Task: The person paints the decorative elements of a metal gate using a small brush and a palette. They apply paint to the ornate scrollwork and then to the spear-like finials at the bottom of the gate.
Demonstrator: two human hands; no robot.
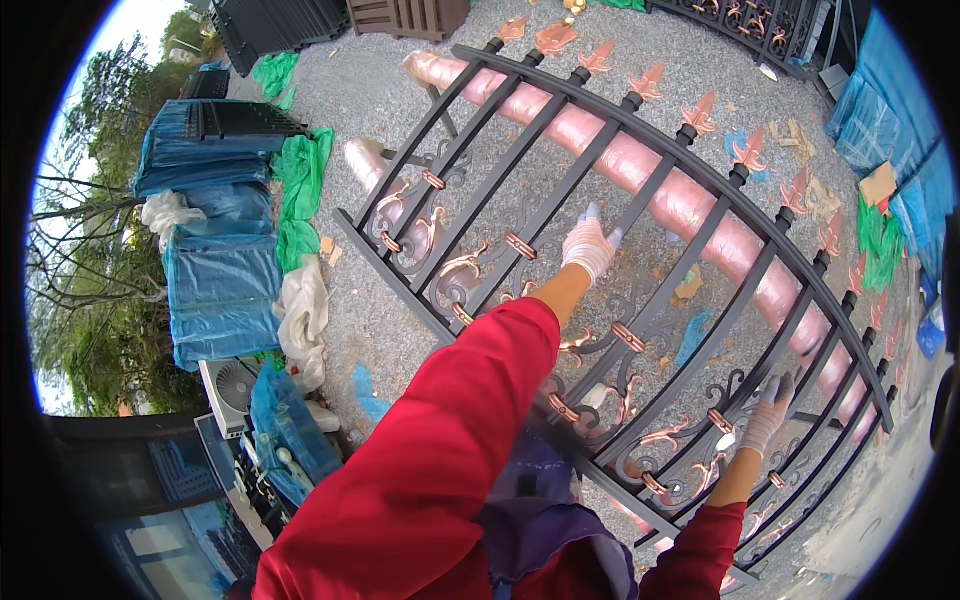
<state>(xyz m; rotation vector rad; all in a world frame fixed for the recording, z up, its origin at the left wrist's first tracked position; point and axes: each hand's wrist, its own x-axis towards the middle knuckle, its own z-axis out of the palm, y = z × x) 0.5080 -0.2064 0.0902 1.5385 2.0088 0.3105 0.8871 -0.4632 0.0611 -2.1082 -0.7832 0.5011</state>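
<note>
A large dark metal fence panel (652,190) with an arched top rail, copper-coloured spear tips and scrollwork lies slanted before me. My left hand (590,247), in a pale glove with grey fingertips, is at one of its middle bars, thumb on one side and fingers on the other. Farther right, my right hand (768,415), gloved the same way, lies along a bar near the copper-banded scrolls, its fingers stretched out. Beneath the panel runs a long roll wrapped in pink film (625,165). The undersides of both hands are hidden.
A second pink-wrapped roll (365,165) shows at the panel's left end. Blue-wrapped stacks (222,270) and green sheeting (300,190) stand left. Another ornate panel (745,25) is at the back right, blue sheeting (915,150) along the right. Scraps lie on the grey ground.
</note>
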